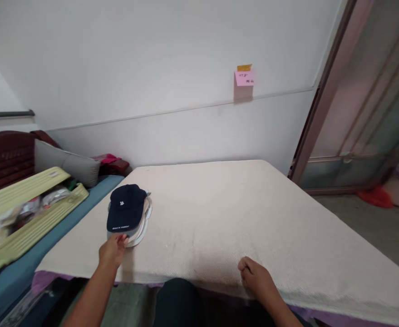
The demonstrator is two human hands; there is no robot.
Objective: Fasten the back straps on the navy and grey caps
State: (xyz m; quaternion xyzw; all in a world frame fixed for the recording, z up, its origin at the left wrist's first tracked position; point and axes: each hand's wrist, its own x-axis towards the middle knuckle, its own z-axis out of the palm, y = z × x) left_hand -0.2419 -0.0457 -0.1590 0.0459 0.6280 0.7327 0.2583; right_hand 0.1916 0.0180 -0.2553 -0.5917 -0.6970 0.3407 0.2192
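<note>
Several caps stacked (128, 213) near left edge of mattress (240, 213), navy one on top. Left hand (112, 250) at brims, fingers touching, not yet closed. Right hand (255, 274) loosely curled, empty, resting on near edge. Looks like pickup stage; next needs pinch on brim.

caps stack (128, 213) on mattress (219, 218) at 10 o'clock | left hand (112, 250) touching its near brim | right hand (257, 277) on mattress edge, 5 o'clock | suitcase (25, 213) at 9 o'clock | note (244, 77) on wall, 1 o'clock
</note>
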